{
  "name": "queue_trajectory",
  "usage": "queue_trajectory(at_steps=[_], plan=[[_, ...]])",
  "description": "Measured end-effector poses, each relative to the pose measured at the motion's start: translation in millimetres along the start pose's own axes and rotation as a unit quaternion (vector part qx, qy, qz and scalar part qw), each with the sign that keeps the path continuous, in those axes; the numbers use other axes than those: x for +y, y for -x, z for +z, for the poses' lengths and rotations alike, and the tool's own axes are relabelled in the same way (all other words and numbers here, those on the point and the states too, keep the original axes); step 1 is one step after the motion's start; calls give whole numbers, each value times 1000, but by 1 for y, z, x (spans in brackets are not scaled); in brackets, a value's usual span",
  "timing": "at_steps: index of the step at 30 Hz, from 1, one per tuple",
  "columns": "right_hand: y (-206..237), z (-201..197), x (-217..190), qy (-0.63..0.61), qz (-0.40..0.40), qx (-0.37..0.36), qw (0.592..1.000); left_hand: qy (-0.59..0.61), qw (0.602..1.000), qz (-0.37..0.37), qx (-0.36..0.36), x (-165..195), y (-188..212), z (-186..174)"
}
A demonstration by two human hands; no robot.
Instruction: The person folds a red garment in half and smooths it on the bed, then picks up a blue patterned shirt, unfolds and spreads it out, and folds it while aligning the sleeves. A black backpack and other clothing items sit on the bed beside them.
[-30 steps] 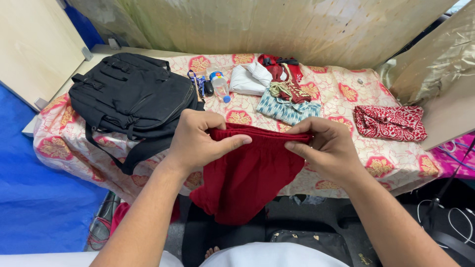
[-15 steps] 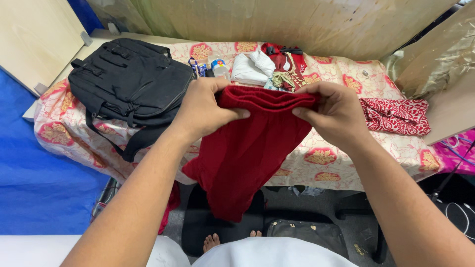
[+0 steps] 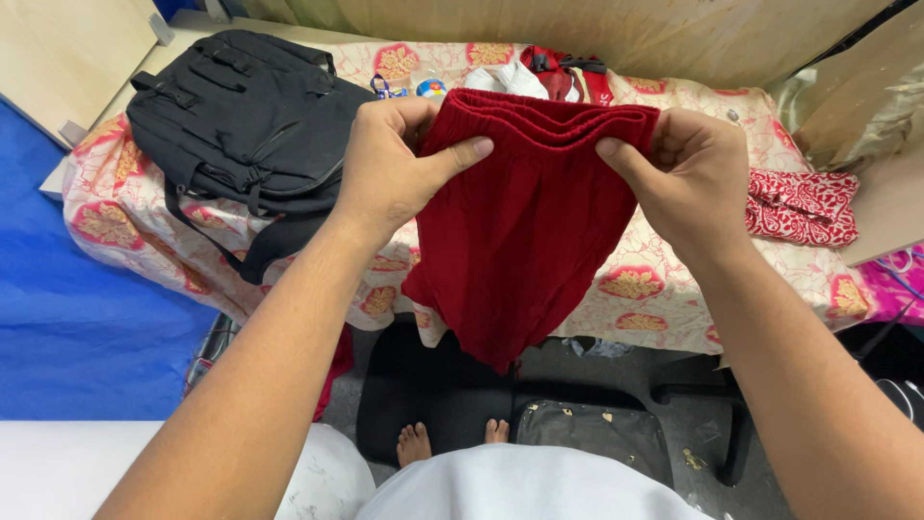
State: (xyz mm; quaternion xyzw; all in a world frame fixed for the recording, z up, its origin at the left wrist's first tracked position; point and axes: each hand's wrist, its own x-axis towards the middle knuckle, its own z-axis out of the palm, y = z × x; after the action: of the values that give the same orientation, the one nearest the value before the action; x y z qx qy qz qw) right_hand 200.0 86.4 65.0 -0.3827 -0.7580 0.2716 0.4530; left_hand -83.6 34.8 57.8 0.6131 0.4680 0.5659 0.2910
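At the far left a blue sheet (image 3: 67,318) covers the floor beside the bench (image 3: 125,217), which carries a cream cloth with red and gold flower patterns. On the left part of the bench lies a black backpack (image 3: 241,125), with one strap hanging over the front edge.

The left hand (image 3: 390,169) is closed on the left end of the waistband of a dark red garment (image 3: 520,231); the thumb presses on the front of the cloth and the fingers are curled behind it. The garment is held up in the air in front of the bench, with the gathered waistband stretched flat on top and the rest hanging down to a narrow point above the dark chair (image 3: 452,395) and the bare feet (image 3: 416,443).

The right hand (image 3: 688,183) grips the right end of the same waistband in the same way, thumb in front.

Behind the garment a small pile of clothes (image 3: 553,77), white and red, rests on the bench. At the right end lies a folded red cloth with white pattern (image 3: 804,207).
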Motion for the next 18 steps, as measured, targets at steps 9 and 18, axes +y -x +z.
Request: queue_trajectory(at_steps=[9,18], plan=[[2,4,8,-119,-14,-9,993,-115,984,136,27,6,-1,8],[1,16,-3,-70,-29,-130,989,-52,995,64,-47,4,1,27]])
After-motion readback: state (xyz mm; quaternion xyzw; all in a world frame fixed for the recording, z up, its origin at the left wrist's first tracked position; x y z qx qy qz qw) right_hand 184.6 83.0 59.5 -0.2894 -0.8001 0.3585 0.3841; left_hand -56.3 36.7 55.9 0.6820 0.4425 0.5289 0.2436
